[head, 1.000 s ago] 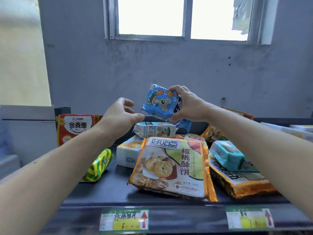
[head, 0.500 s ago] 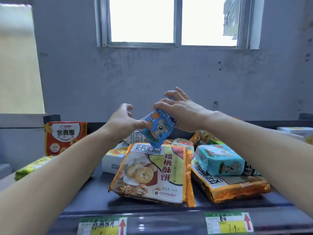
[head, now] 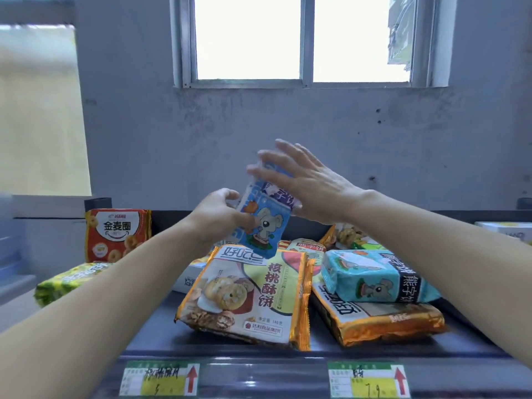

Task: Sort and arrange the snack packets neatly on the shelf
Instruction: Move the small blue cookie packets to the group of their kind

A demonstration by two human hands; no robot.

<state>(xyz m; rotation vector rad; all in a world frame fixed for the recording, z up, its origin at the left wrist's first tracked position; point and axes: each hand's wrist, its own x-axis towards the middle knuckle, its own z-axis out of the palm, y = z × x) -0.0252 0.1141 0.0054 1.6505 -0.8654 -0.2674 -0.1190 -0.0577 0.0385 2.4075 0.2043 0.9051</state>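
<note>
The small blue packet (head: 263,226) with the cartoon animal on it is being held up in the air, tilted, above the middle of the shelf (head: 161,329). The left hand (head: 218,214) is gripping it by its left edge, thumb curled over the front. The right hand (head: 305,185) is lying flat against the packet's upper end, fingers straight and spread, not closing on it.

Right beneath the packet a big biscuit bag (head: 250,295) with gold edges is lying propped up at its far end, crowding the middle of the shelf. Just beside it on the right, a teal packet (head: 374,276) is sitting on top of a gold bag (head: 383,318). More packets are piled behind these, too jumbled to tell apart. A white box (head: 191,276) is peeking out behind the left forearm. Further left, a red bag (head: 116,234) is standing upright at the back, and a yellow-green packet (head: 66,279) is lying in front of it. Two price tags (head: 161,378) are showing on the shelf's front edge.
</note>
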